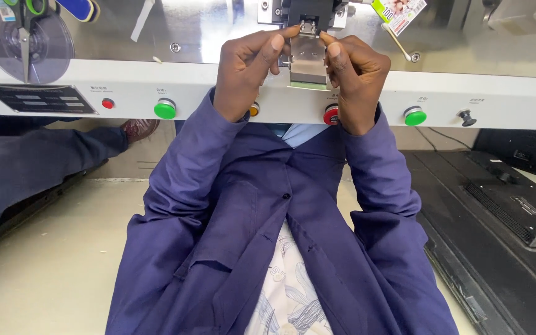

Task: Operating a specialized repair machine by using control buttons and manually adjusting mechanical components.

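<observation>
right now both my left hand [246, 71] and right hand [358, 77] pinch a small metal part [308, 26] with narrow fingers above the steel guide plate [308, 61] on the machine.

A black rectangular label plate [40, 98] with pale print sits on the machine's white front panel at nine o'clock. A small white tag [399, 12] with green edge and colourful print hangs tilted at one o'clock.
</observation>
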